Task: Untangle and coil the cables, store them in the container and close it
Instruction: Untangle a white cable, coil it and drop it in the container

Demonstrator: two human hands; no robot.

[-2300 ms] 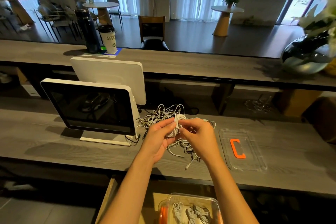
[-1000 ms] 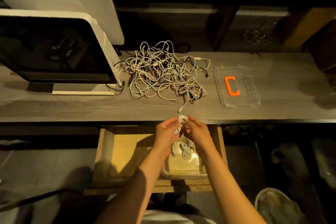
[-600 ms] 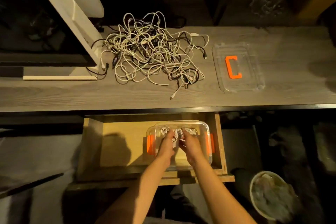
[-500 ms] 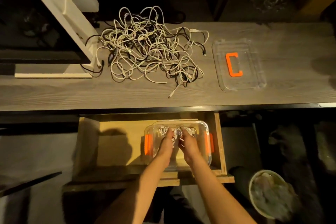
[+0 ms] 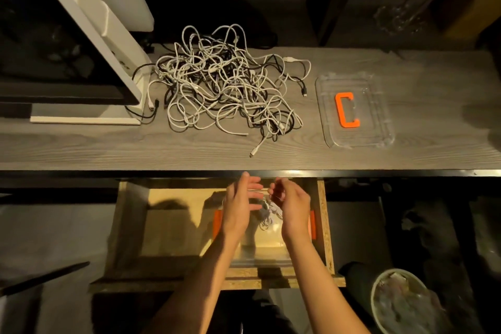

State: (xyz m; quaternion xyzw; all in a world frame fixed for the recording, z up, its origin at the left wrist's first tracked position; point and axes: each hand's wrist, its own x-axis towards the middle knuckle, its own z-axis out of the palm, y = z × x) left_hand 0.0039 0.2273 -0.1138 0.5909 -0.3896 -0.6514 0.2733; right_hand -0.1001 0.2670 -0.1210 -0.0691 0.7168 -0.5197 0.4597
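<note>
Both hands' grips empty, left hand (image 5: pixel 240 207) spread, right hand (image 5: pixel 291 205) loosely curled, over container (image 5: pixel 260 252), tangled cables (image 5: pixel 225 84) on desk (image 5: pixel 108 146) beyond.

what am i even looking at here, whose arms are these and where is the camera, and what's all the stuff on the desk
There is no machine here. A person wears a wide-angle camera on the head, so you look down along their own two bare arms.

The left hand and the right hand hover over a clear container with orange side clips, which sits in an open wooden drawer below the desk. Both hands look empty, with loose fingers. A few white coiled cables lie inside the container.

On the grey wooden desk lies a big tangled pile of cables, mostly white, some black. Right of it is the container's clear lid with an orange handle, so the box is not yet closed. At the left stands a white screen.
</note>
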